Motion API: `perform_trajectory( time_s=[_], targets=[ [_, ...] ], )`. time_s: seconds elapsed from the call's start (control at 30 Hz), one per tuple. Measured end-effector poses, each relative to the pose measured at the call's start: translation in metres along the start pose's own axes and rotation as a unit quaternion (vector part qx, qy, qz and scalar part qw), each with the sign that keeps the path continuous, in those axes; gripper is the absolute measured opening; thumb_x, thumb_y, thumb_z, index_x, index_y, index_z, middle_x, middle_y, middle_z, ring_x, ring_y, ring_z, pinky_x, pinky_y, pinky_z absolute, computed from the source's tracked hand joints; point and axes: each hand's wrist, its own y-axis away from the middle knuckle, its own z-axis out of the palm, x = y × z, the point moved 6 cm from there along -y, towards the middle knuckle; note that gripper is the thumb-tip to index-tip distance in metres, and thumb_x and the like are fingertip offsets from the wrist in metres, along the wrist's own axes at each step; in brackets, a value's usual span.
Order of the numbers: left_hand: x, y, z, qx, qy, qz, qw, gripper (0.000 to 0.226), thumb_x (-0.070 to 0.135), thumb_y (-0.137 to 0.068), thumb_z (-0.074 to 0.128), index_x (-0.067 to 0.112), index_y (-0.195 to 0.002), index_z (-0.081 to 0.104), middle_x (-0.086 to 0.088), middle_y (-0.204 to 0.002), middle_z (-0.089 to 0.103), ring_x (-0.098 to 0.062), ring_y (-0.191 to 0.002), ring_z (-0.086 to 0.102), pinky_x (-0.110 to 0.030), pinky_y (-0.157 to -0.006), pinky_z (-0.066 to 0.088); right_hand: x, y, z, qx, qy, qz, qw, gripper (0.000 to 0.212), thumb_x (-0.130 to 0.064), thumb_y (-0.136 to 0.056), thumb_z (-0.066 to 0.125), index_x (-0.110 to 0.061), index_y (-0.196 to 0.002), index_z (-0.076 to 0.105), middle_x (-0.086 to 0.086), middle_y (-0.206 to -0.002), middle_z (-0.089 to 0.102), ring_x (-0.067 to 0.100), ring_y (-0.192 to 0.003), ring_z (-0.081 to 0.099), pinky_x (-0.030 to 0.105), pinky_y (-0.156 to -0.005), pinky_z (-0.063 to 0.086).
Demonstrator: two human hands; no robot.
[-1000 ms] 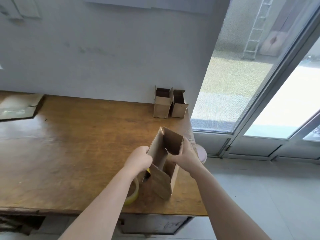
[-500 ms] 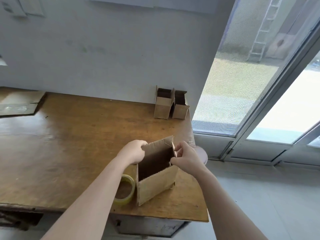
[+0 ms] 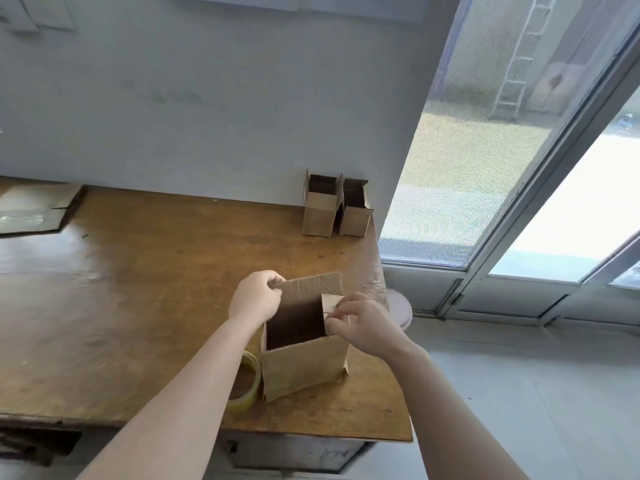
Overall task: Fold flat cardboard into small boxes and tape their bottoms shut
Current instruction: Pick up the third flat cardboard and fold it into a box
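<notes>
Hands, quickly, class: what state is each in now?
Left hand: closed, gripping top edge of the box.
Right hand: closed, pinching its side flap.

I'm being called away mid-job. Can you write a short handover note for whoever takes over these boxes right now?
Left hand grips the far top flap of the box; right hand pinches its right flap.
The box stands upright, top open, near the table's front right corner; the tape roll lies beside it on the left.
Two open boxes stand by the wall; flat cardboard lies far left.
Done: this box is shaped. Left: its bottom is hidden, so check the tape; then fold the flat cardboard.
</notes>
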Motion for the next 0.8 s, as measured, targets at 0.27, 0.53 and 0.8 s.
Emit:
perform_trajectory(
  time_s=[0.27,0.53,0.8],
  targets=[
    [-0.019,0.016,-0.001,-0.043,0.344,-0.064,0.936,0.031,0.012,-0.092,0.041,0.022,-0.097,0.071,0.000,-0.094,0.068,-0.014,-0.082,0.059,-0.028,-0.074,0.045,0.005,-0.007,0.003,-0.092,-0.012,-0.003,0.996,0.059,-0.084,-0.064,0.052,-0.034,-0.082,0.076,-0.018,-0.117,0.051,-0.008,-0.101,0.047,0.020,-0.087,0.034],
    [-0.034,0.032,0.025,-0.131,0.390,-0.077,0.908,0.033,-0.002,-0.087,0.064,0.017,-0.114,0.062,-0.003,-0.104,0.070,-0.015,-0.094,0.063,-0.025,-0.078,0.049,0.011,-0.021,0.003,-0.060,0.019,-0.001,0.998,0.063,-0.076,-0.054,0.072,-0.031,-0.097,0.077,-0.019,-0.107,0.054,0.000,-0.101,0.053,0.023,-0.088,0.044],
    [-0.034,0.026,0.024,-0.051,0.288,-0.072,0.954,0.033,0.011,-0.079,0.077,0.029,-0.103,0.064,0.007,-0.095,0.066,-0.012,-0.089,0.061,-0.022,-0.068,0.048,0.013,-0.025,0.003,0.008,0.030,0.012,0.999,0.041,-0.065,-0.061,0.078,-0.035,-0.085,0.063,-0.016,-0.097,0.053,0.005,-0.088,0.053,0.025,-0.069,0.041]
  ],
)
